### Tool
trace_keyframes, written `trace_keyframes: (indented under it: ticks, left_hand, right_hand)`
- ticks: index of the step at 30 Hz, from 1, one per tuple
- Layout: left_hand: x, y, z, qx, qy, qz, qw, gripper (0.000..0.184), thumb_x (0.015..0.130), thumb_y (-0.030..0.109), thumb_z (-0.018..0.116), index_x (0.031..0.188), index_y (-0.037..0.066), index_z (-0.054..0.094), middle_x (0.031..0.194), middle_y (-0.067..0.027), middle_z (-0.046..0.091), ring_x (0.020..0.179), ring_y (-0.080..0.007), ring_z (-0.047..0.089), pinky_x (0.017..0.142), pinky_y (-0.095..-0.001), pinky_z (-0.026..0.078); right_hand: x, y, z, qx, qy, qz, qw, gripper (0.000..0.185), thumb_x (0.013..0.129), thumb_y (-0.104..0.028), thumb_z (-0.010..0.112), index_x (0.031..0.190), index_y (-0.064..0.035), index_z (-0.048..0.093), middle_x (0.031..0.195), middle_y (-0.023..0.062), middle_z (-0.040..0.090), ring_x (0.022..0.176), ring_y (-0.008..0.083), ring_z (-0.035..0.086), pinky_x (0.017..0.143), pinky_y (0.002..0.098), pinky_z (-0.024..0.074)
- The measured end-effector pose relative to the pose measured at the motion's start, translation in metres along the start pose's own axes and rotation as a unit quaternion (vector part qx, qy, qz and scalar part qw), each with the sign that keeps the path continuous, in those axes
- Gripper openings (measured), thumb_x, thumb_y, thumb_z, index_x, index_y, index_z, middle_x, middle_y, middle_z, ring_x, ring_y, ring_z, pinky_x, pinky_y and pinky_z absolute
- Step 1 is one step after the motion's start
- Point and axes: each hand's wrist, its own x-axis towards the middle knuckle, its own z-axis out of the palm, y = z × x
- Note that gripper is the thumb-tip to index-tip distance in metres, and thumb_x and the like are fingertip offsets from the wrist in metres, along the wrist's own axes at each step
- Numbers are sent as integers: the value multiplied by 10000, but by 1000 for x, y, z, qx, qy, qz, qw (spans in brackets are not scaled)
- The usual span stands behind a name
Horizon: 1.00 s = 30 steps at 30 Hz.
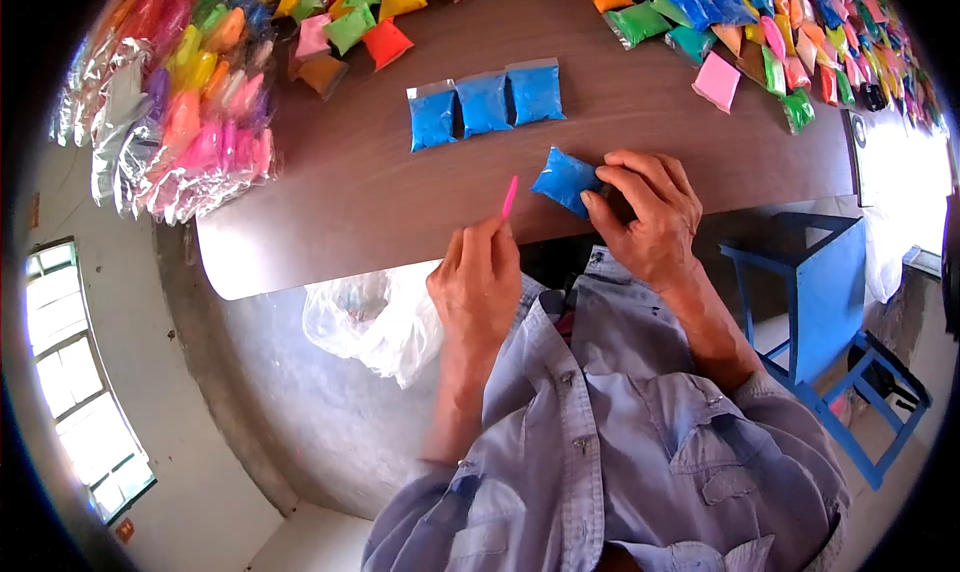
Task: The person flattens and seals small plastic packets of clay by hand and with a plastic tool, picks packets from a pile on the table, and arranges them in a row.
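Observation:
My left hand [476, 277] is closed around a thin pink plastic stick [511, 198], which points up and away from me near the table's front edge. In my right hand [650, 212], a small clear packet of blue material [566, 182] is pinched at its right side between thumb and fingers. The stick is just left of this packet, apart from it. Farther back, three similar blue packets lie side by side in a row: a left one [432, 118], a middle one [484, 104] and a right one [536, 92].
Plastic bags of colourful pieces [215, 102] are heaped at the table's left end. Many coloured packets [770, 32] pile up at the back right, with several more [350, 27] at the back left. A blue stool [830, 292] stands at right; a white plastic bag [375, 317] hangs below the edge.

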Motion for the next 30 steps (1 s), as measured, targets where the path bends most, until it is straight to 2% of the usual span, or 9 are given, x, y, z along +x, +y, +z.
trace_keyframes:
  ticks: [6, 10, 12, 16, 19, 21, 24, 27, 30]
  left_hand:
    - [2, 17, 10, -25, -29, 48, 998, 78, 922, 54, 761, 992, 52, 727, 897, -152, 732, 761, -350, 731, 662, -423, 565]
    - [8, -12, -4, 46, 17, 20, 999, 72, 923, 46, 748, 993, 65, 740, 893, -143, 727, 749, -326, 720, 688, -407, 565]
    - [16, -34, -18, 56, 62, -7, 996, 72, 943, 76, 709, 997, 109, 744, 880, -101, 716, 738, -323, 714, 654, -448, 557]
    - [39, -66, -50, 150, 119, -19, 981, 77, 949, 75, 703, 1005, 97, 751, 870, -90, 704, 739, -290, 692, 681, -412, 543]
    - [61, -91, -64, 152, 115, -68, 979, 75, 951, 72, 700, 1008, 84, 746, 900, -89, 706, 798, -288, 685, 743, -410, 548]
    - [73, -114, -63, 198, 131, -3, 971, 70, 952, 78, 698, 1010, 69, 738, 986, -84, 720, 913, -292, 676, 835, -418, 545]
    - [76, -123, -59, 175, 134, -13, 975, 87, 955, 86, 698, 1029, 64, 739, 1076, -82, 728, 1010, -299, 662, 900, -426, 539]
    - [74, -130, -56, 177, 157, 13, 972, 105, 955, 90, 701, 1046, 62, 745, 1119, -78, 732, 1025, -305, 663, 902, -414, 545]
    - [74, -132, -57, 166, 156, -15, 974, 117, 953, 91, 704, 1056, 60, 750, 1123, -79, 735, 1031, -303, 666, 907, -411, 546]
  right_hand:
    - [0, 0, -1, 3, -3, 5, 1000, 256, 843, -242, 849, 1029, -83, 776, 1139, 63, 730, 1018, 282, 696, 865, 392, 574]
    - [1, 0, -3, 11, -4, 5, 1000, 245, 843, -207, 842, 1042, -76, 784, 1135, 71, 732, 1013, 293, 696, 870, 401, 578]
    - [3, -2, -6, 18, -12, 12, 1000, 251, 840, -192, 840, 1050, -66, 784, 1144, 77, 730, 1019, 297, 694, 874, 406, 578]
    - [12, -8, -13, 24, -35, 34, 999, 289, 827, -183, 836, 1070, -37, 781, 1186, 94, 715, 1055, 314, 681, 889, 426, 576]
    - [21, -10, -13, 16, -47, 17, 999, 315, 828, -200, 829, 1086, -28, 777, 1206, 102, 702, 1076, 326, 670, 893, 442, 573]
    - [26, -11, -12, 14, -70, 17, 997, 334, 833, -213, 822, 1109, -31, 773, 1208, 103, 699, 1086, 328, 667, 903, 448, 571]
    - [36, -13, -16, 12, -118, 29, 993, 366, 839, -224, 810, 1153, -41, 763, 1211, 105, 695, 1096, 333, 666, 920, 456, 566]
    - [46, -14, -18, 14, -154, 40, 987, 386, 837, -219, 802, 1182, -53, 754, 1201, 108, 698, 1092, 332, 669, 929, 460, 563]
    - [56, -18, -19, 27, -184, 39, 982, 389, 832, -210, 801, 1185, -55, 749, 1159, 112, 711, 1068, 326, 676, 918, 456, 563]
